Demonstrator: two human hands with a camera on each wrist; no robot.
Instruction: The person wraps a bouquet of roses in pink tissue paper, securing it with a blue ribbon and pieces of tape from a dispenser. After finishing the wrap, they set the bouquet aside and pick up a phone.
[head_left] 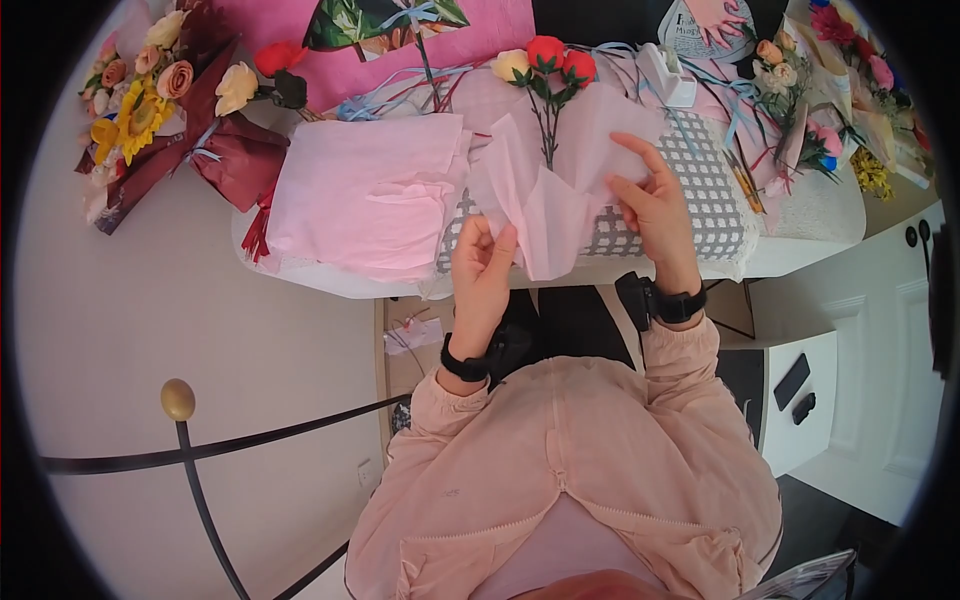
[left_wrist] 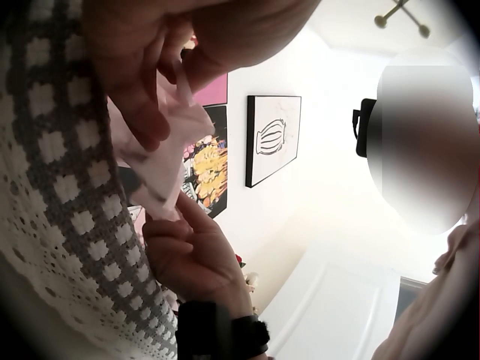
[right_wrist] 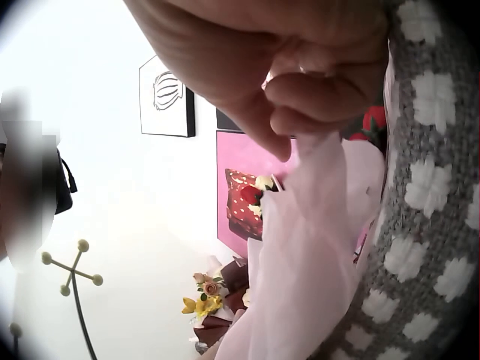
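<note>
A sheet of translucent pale pink wrapping paper (head_left: 550,225), folded at its front, lies over the grey-and-white checked cloth in the head view. On it rest two red roses (head_left: 546,52) and a cream rose (head_left: 510,68), their green stems pointing toward the person. My left hand (head_left: 482,275) pinches the paper's left front edge between thumb and fingers. On the other side, my right hand (head_left: 660,215) pinches the right part of the sheet, index finger extended. The right wrist view shows the paper (right_wrist: 307,225) hanging from the right thumb and fingers.
A stack of pink sheets (head_left: 350,200) lies left of the work. Wrapped bouquets stand at the far left (head_left: 235,160) and far right. Behind are loose ribbons, a white box (head_left: 668,78) and a pink picture panel (head_left: 500,25). A checked cloth (head_left: 700,190) covers the table.
</note>
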